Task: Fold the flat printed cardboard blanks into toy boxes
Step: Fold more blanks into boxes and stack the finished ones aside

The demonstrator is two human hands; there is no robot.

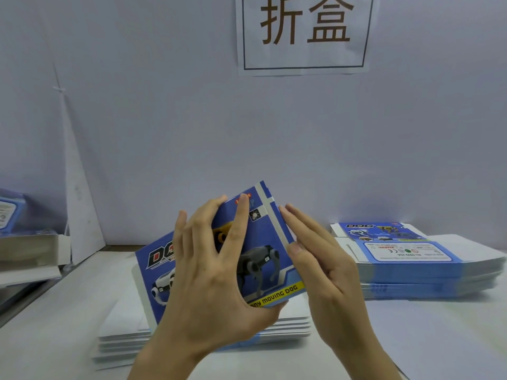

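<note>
Left hand (pixel 214 272), grip clamped on the half-folded box (pixel 263 239), held over the stack of blanks (pixel 123 341) on the counter (pixel 439 338). Right hand (pixel 321 259), grip apart, lies flat against the side. Square that crease firmly!

The blue printed cardboard box blank (pixel 270 234) has a deep blue ground printed with a grey robot dog, a white robot dog and a yellow one, a red-and-black "DOG" logo, a yellow band with black lettering, and white stripes near its upper edge. The flat stack of blanks (pixel 123 322) beneath it shows white faces with pale blue edges. The right-hand stack of blanks (pixel 411 259) shows blue print around a white label panel. The white paper wall sign (pixel 304 54) bears dark brown characters inside a dark frame.
</note>
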